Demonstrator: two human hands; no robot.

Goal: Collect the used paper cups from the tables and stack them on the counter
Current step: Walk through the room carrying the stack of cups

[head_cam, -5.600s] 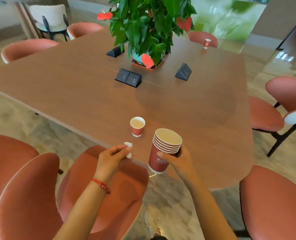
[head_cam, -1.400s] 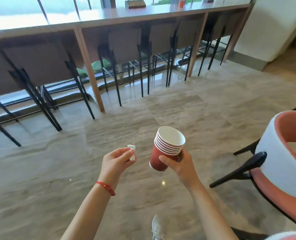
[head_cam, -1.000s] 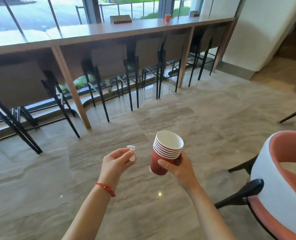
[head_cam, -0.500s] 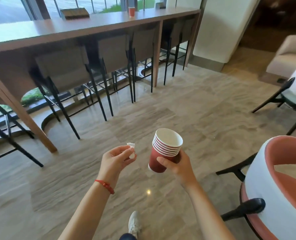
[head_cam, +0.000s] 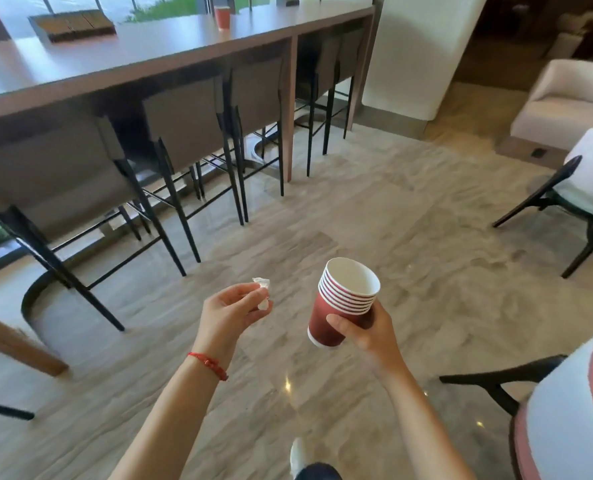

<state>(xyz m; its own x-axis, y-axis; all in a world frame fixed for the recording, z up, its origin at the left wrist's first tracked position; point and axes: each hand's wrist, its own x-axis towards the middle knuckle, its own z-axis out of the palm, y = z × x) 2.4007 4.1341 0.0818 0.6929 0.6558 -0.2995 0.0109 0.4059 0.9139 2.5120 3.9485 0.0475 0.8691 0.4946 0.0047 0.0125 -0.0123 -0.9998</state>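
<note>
Floor of pale stone lies open between the long counter with its stools and the chairs at right. Right hand curls around the tilted stack of red cups. Left hand pinches a crumpled white scrap. One red cup stands near the counter's far edge.

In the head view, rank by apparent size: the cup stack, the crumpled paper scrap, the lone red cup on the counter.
1. cup stack, held in the right hand
2. lone red cup on the counter; it is far off, so it looks small
3. crumpled paper scrap, pinched in the left hand; close to the lone cup, unsure
</note>
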